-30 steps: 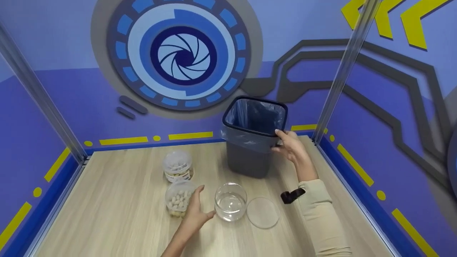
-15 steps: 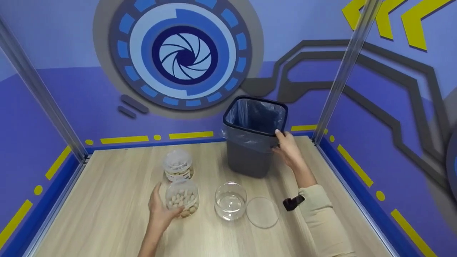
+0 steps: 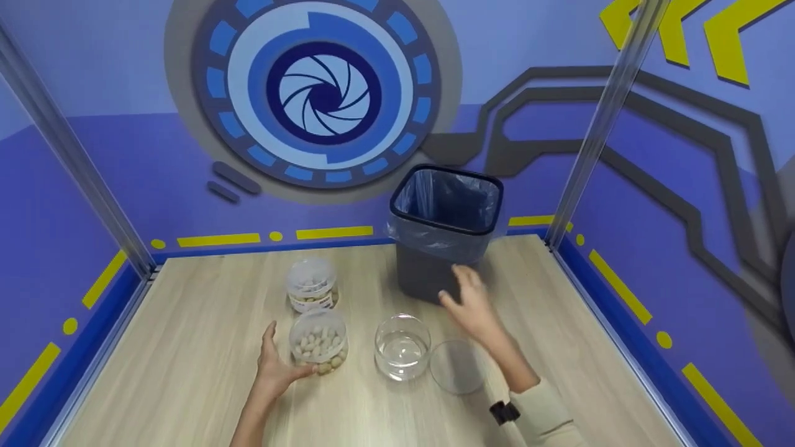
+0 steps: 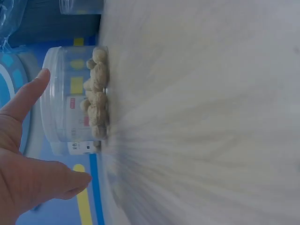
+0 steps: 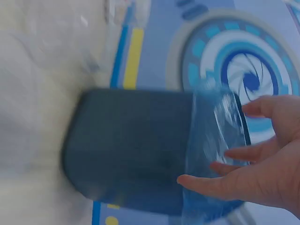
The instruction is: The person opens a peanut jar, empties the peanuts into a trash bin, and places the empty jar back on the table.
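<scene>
A clear lidded jar (image 3: 318, 335) of tan, lumpy, nut-like pieces stands on the table. My left hand (image 3: 271, 369) is beside it, fingers and thumb spread at its left and near sides. In the left wrist view, a fingertip overlaps the lid (image 4: 50, 93); whether it touches cannot be told. Directly behind stands a second, similar jar (image 3: 310, 287) with a label. To the right are an open clear glass bowl (image 3: 402, 357) and a flat, clear round lid (image 3: 458, 369). My right hand (image 3: 475, 307) hovers with spread fingers before a dark grey trash bin (image 3: 428, 273), holding nothing.
The bin, lined with a clear plastic bag (image 3: 435, 239), stands at the back of the wooden table (image 3: 186, 347). Blue printed panels (image 3: 124, 180) enclose the back and sides, with metal posts (image 3: 590, 136) at the back corners.
My right hand has let go of the bin's rim and come down toward me. My left hand has moved from the right side of the near jar to its left side.
</scene>
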Motion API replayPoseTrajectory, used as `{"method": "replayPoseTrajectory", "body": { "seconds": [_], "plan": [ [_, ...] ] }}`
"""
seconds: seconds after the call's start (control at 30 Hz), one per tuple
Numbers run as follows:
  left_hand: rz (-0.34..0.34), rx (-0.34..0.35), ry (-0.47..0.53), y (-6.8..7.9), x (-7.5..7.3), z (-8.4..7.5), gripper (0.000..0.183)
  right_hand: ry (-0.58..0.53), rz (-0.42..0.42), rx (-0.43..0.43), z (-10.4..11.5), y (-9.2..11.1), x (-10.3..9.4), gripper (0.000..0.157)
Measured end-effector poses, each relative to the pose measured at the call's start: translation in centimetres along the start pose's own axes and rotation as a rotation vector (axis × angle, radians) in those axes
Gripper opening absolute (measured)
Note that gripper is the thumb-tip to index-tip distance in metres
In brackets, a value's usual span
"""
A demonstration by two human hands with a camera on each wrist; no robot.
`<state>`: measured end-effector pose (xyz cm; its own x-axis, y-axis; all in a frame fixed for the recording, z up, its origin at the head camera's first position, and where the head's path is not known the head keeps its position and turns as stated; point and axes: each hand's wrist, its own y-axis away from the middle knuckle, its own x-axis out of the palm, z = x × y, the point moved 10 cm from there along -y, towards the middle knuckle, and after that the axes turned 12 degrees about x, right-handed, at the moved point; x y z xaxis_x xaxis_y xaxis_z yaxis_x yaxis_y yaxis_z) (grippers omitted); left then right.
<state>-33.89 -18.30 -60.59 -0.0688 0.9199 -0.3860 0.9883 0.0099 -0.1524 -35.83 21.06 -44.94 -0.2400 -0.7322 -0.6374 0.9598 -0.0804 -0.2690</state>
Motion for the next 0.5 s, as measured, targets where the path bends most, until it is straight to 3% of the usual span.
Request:
{"method": "replayPoseTrajectory", "body": {
  "seconds": [0.17, 0.33, 0.5],
  "plan": [
    [0.028, -0.001, 0.059, -0.2, 0.8, 0.8, 0.133, 0.077, 0.048, -0.134, 2.4, 3.1, 3.9, 0.066],
    [0.059, -0.009, 0.071, -0.7, 1.8, 1.4, 0.131, 0.141, 0.159, -0.169, 4.2, 4.9, 7.9, 0.070],
    [0.085, 0.069, 0.081, -1.3, 2.6, 0.9, 0.136, 0.195, 0.247, -0.201, 5.4, 6.5, 11.2, 0.070]
  ]
}}
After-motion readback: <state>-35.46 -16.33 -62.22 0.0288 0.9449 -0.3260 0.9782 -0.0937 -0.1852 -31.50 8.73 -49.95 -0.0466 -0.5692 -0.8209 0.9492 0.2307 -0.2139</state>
